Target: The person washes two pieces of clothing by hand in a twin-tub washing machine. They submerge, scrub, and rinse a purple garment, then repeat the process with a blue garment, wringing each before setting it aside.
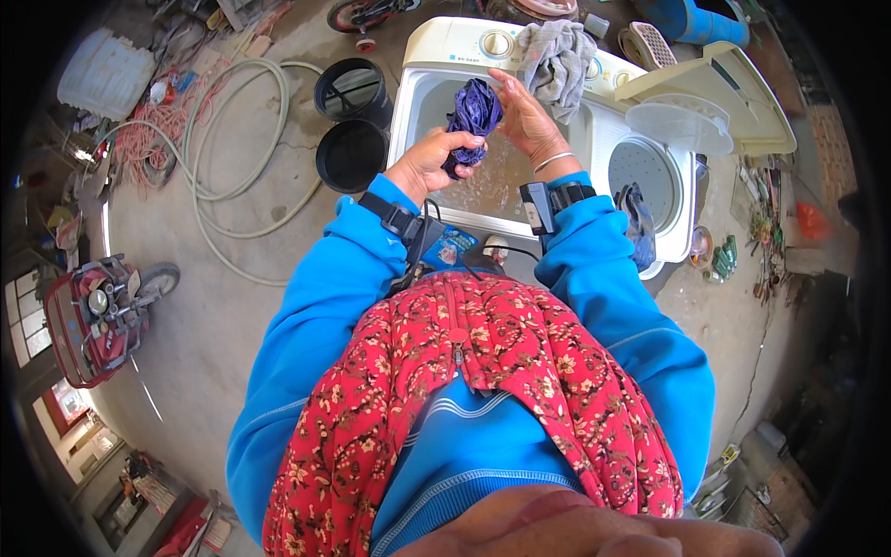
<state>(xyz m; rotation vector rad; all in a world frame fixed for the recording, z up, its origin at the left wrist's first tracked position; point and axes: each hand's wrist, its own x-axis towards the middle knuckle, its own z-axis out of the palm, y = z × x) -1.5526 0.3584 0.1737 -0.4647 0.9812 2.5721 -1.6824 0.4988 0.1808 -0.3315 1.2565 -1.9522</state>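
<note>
My left hand (432,160) is closed around a bunched, wet-looking purple cloth (475,110), held above the wash tub of a twin-tub washing machine (444,43). Fingers extended, my right hand (531,119) is open at the cloth's right side; whether it touches the cloth I cannot tell. Below both hands, cloudy brownish water (492,190) lies in the tub. A grey towel (557,67) drapes over the control panel. Right of the wash tub is the round spin tub (640,181), and a dark cloth (635,223) hangs at its front edge.
Two black buckets (353,156) stand left of the machine, beside a coiled pale hose (206,197) on the floor. The machine's raised lid (742,102) and a clear inner cover (682,121) are at the right. A red three-wheeled vehicle (97,316) stands far left.
</note>
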